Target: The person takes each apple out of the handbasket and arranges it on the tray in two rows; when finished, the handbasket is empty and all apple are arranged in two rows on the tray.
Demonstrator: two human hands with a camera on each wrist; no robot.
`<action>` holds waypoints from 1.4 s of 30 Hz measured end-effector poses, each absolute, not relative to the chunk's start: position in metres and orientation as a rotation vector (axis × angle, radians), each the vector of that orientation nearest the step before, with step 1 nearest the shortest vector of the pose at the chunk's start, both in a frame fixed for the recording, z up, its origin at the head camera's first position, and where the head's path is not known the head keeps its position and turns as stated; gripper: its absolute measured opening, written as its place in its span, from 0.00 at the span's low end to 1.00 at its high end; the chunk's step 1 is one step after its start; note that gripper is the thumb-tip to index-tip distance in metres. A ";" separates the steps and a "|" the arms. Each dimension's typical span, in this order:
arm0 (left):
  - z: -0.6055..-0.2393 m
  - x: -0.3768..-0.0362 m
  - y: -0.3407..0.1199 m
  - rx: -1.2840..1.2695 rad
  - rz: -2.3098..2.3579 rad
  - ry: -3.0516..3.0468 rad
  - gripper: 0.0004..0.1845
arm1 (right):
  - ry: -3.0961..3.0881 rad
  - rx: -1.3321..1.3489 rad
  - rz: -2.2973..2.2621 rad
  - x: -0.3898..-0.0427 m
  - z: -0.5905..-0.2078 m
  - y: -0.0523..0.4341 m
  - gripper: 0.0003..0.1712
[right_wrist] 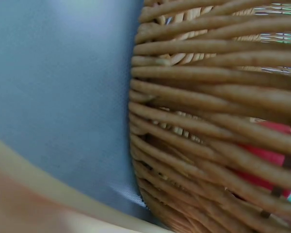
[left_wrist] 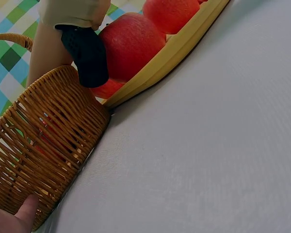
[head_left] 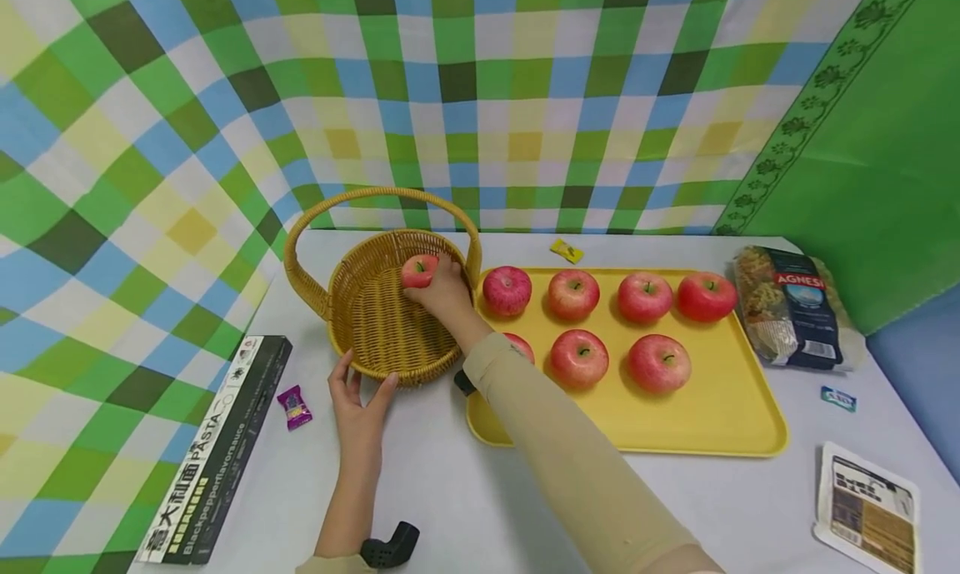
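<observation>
A person's right hand (head_left: 447, 295) reaches into a wicker basket (head_left: 375, 307), its fingers curled around a red apple (head_left: 418, 270) held inside the basket near the far wall. The left hand (head_left: 358, 399) rests with spread, straight fingers against the basket's near outer wall. Just right of the basket, a yellow tray (head_left: 720, 407) holds seven more apples. A pasta box (head_left: 213, 449) lies at the near left.

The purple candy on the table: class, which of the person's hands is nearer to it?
Left. The left hand steadies the wicker basket beside the purple candy; the right hand reaches inside the basket.
</observation>
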State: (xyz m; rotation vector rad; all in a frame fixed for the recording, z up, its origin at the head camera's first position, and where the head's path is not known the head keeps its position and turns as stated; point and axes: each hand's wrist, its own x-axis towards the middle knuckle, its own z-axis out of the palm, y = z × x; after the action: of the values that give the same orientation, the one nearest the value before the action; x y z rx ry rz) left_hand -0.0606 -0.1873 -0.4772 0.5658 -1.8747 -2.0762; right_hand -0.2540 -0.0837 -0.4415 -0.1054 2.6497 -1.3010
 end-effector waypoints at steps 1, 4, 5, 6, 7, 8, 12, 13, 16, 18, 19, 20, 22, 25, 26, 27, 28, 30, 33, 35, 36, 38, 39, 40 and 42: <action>-0.477 -0.061 -0.187 0.566 -2.079 -1.873 0.44 | 2.652 -0.101 -1.300 -0.254 -0.442 -0.084 0.49; -0.476 -0.061 -0.187 0.567 -2.087 -1.866 0.43 | 2.660 -0.115 -1.300 -0.255 -0.441 -0.083 0.48; -0.476 -0.061 -0.188 0.565 -2.090 -1.860 0.43 | 2.664 -0.122 -1.299 -0.255 -0.440 -0.083 0.47; -0.476 -0.061 -0.188 0.562 -2.094 -1.853 0.43 | 2.667 -0.130 -1.298 -0.255 -0.440 -0.083 0.47; -0.476 -0.061 -0.188 0.559 -2.098 -1.846 0.42 | 2.670 -0.137 -1.298 -0.255 -0.440 -0.083 0.47; -0.475 -0.061 -0.187 0.556 -2.102 -1.842 0.42 | 2.674 -0.144 -1.299 -0.254 -0.441 -0.083 0.46; -0.475 -0.060 -0.186 0.552 -2.110 -1.840 0.42 | 2.694 -0.168 -1.303 -0.252 -0.442 -0.083 0.45; -0.475 -0.060 -0.186 0.553 -2.111 -1.844 0.42 | 2.698 -0.178 -1.303 -0.252 -0.443 -0.082 0.45; -0.476 -0.061 -0.185 0.557 -2.111 -1.855 0.43 | 2.702 -0.228 -1.320 -0.248 -0.443 -0.081 0.45; -0.476 -0.061 -0.185 0.566 -2.109 -1.864 0.44 | 2.698 -0.281 -1.330 -0.245 -0.441 -0.080 0.46; -0.476 -0.061 -0.185 0.567 -2.110 -1.866 0.43 | 2.702 -0.312 -1.327 -0.243 -0.440 -0.080 0.47; -0.476 -0.061 -0.184 0.569 -2.109 -1.866 0.43 | 2.698 -0.345 -1.335 -0.240 -0.438 -0.078 0.47; -0.476 -0.061 -0.185 0.571 -2.107 -1.869 0.43 | 2.690 -0.407 -1.349 -0.235 -0.433 -0.075 0.48; -0.475 -0.060 -0.185 0.566 -2.102 -1.872 0.43 | 2.679 -0.480 -1.357 -0.226 -0.422 -0.068 0.48; -0.475 -0.060 -0.186 0.565 -2.097 -1.873 0.42 | 2.673 -0.499 -1.364 -0.223 -0.417 -0.065 0.49; -0.475 -0.060 -0.186 0.563 -2.093 -1.876 0.43 | 2.672 -0.512 -1.366 -0.220 -0.413 -0.062 0.49; -0.476 -0.060 -0.186 0.566 -2.090 -1.879 0.42 | 2.672 -0.527 -1.367 -0.217 -0.408 -0.057 0.49; -0.477 -0.060 -0.185 0.569 -2.087 -1.883 0.42 | 2.671 -0.547 -1.374 -0.210 -0.399 -0.045 0.50; -0.477 -0.060 -0.184 0.576 -2.090 -1.889 0.42 | 2.638 -0.555 -1.418 -0.196 -0.385 -0.024 0.51; -0.477 -0.060 -0.184 0.574 -2.096 -1.887 0.41 | 2.607 -0.549 -1.458 -0.185 -0.376 -0.007 0.51; -0.477 -0.060 -0.184 0.573 -2.100 -1.882 0.41 | 2.591 -0.547 -1.482 -0.180 -0.372 0.001 0.51; -0.477 -0.060 -0.185 0.568 -2.108 -1.872 0.41 | 2.563 -0.535 -1.531 -0.170 -0.364 0.019 0.50; -0.477 -0.060 -0.186 0.565 -2.115 -1.864 0.42 | 2.557 -0.532 -1.554 -0.165 -0.361 0.029 0.50; -0.477 -0.060 -0.186 0.560 -2.121 -1.854 0.42 | 2.555 -0.529 -1.577 -0.161 -0.358 0.038 0.49; -0.477 -0.060 -0.187 0.555 -2.133 -1.836 0.42 | 2.557 -0.509 -1.609 -0.153 -0.353 0.058 0.49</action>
State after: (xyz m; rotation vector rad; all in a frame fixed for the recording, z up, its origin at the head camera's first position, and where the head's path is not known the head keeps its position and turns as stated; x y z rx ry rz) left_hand -0.0605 -0.1868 -0.4772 0.5552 -1.8358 -2.1328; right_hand -0.1531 0.0576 -0.3532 -0.5088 2.5565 -1.6091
